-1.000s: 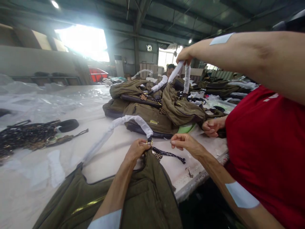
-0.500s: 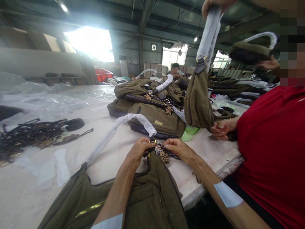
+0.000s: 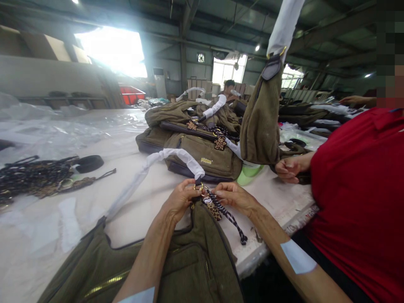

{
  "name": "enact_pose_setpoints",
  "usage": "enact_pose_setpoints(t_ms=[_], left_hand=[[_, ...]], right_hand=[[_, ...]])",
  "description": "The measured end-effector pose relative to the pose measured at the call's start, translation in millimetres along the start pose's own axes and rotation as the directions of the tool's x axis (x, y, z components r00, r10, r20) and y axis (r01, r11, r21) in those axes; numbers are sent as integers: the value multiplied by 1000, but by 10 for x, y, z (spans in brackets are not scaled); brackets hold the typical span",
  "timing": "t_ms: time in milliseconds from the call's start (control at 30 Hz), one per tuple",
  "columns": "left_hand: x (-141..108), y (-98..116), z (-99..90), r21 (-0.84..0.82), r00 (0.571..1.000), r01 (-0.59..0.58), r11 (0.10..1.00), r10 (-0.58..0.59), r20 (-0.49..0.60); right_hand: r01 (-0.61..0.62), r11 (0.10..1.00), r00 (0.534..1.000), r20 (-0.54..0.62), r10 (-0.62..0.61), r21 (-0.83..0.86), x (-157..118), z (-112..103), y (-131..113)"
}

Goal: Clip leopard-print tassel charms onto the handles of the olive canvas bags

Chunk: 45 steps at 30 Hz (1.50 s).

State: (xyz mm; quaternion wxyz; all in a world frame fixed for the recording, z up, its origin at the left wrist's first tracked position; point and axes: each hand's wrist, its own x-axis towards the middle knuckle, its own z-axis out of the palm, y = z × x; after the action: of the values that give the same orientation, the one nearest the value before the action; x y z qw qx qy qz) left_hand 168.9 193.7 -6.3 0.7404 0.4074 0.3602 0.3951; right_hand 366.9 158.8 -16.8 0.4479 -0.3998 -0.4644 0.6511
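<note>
My left hand (image 3: 180,201) grips the top of an olive-green canvas bag (image 3: 202,261) where a white-wrapped handle (image 3: 172,156) meets a small gold ring (image 3: 199,187). My right hand (image 3: 235,198) is just to its right, with fingertips pinching a black-and-white braided cord (image 3: 227,218) near the ring. A leopard-print tag (image 3: 213,209) hangs on that cord, and the cord's end trails down towards the table edge. The bag lies under my left forearm, with a gold zip along its front.
A stack of olive bags (image 3: 195,147) lies ahead. A pile of braided cords (image 3: 34,179) and plastic sheeting (image 3: 69,126) lie to the left. On the right, a co-worker in a red shirt (image 3: 356,189) holds up an olive bag (image 3: 260,122).
My right hand has moved closer to the ring and now pinches the cord, whose end hangs lower right. The co-worker's raised bag has dropped slightly lower.
</note>
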Motion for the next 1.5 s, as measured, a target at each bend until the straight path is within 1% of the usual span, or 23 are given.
enact_pose_setpoints(t_ms=[167,300,367,467,533,700,767,800,933,1033,1100,1167,1233,1400,1500], left_hand=[[-3,2,-16,22,1000,-13,1000,12,23],[-18,23,-16,21,997,-54,998,53,53],[-31,41,-6,16,995,-74,997,72,65],[-59,73,14,25,992,-95,995,92,87],[-81,95,25,33,988,-115,993,111,109],[-134,153,47,72,976,-157,985,144,166],[-150,175,54,87,970,-174,981,155,190],[-158,184,58,91,966,-183,979,162,201],[-178,202,71,107,953,-220,970,190,237],[-185,200,75,113,945,-239,964,205,255],[-188,199,75,112,941,-245,963,209,265],[-190,204,77,108,939,-248,963,210,274],[-195,213,83,108,936,-253,961,215,279],[-212,235,106,123,932,-270,955,227,284],[-217,239,112,128,925,-287,949,240,294]], right_hand=[[32,999,999,9,-31,-37,-1,-12,15],[65,992,998,28,-63,-107,5,-38,31],[77,987,997,17,-75,-143,0,-49,14],[89,971,996,13,-88,-222,-26,-62,-66],[103,946,995,29,-99,-307,-50,-72,-150],[124,842,992,62,-108,-525,-115,-75,-401],[157,770,987,86,-133,-619,-151,-47,-510],[178,717,984,100,-150,-674,-173,-25,-565],[239,436,962,152,-226,-868,-265,87,-773],[289,249,939,222,-264,-924,-306,160,-882],[323,153,926,279,-255,-934,-315,192,-926],[347,83,919,321,-231,-934,-315,212,-956],[359,32,915,344,-211,-933,-313,228,-982],[382,-81,905,391,-171,-921,-312,274,-1059],[391,-126,900,407,-156,-912,-316,312,-1105]])
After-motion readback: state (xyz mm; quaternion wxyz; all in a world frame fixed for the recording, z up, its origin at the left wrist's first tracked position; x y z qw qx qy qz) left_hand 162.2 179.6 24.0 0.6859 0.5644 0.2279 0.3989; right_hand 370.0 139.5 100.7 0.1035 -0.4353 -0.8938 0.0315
